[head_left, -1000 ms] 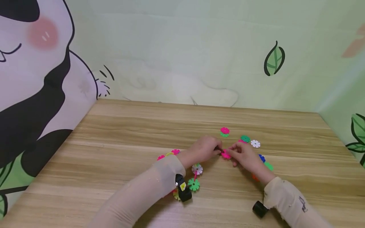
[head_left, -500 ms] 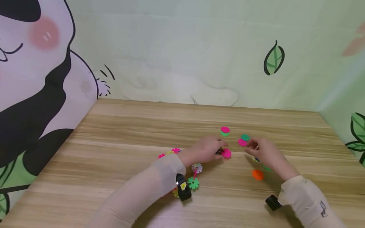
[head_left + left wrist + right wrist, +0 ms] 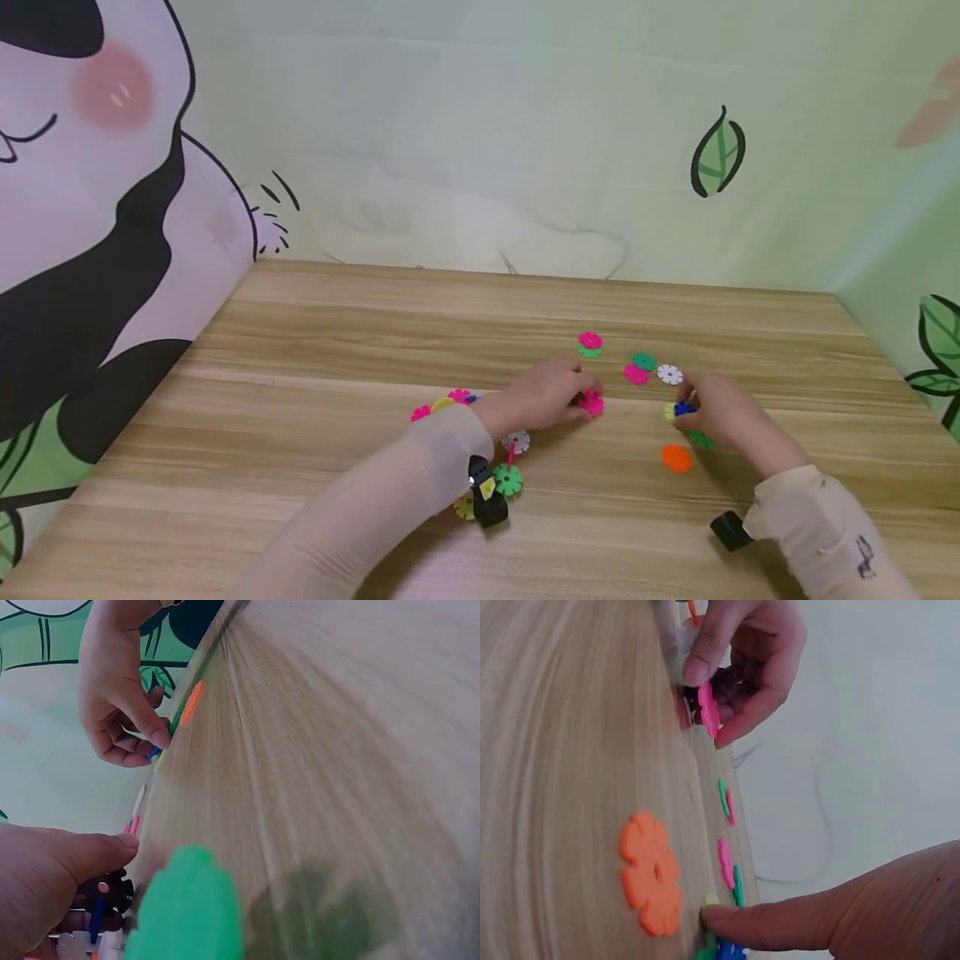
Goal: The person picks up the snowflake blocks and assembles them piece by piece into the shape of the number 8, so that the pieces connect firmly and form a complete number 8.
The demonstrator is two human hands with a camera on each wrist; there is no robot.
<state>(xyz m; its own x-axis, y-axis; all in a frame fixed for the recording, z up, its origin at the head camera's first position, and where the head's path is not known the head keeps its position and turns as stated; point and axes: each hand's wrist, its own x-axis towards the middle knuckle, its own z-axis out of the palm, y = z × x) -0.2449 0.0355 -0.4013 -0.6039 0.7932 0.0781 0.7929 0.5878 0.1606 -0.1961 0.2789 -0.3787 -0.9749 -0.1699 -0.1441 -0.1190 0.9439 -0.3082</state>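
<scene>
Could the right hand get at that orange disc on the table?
Probably yes: the orange disc lies flat beside the right hand, nothing on it, though the fingertips are on a blue disc.

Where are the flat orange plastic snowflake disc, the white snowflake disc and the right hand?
flat orange plastic snowflake disc [image 3: 676,457], head view, centre of its top face.
white snowflake disc [image 3: 670,374], head view, middle of the disc.
right hand [image 3: 723,412], head view, back of the hand.
</scene>
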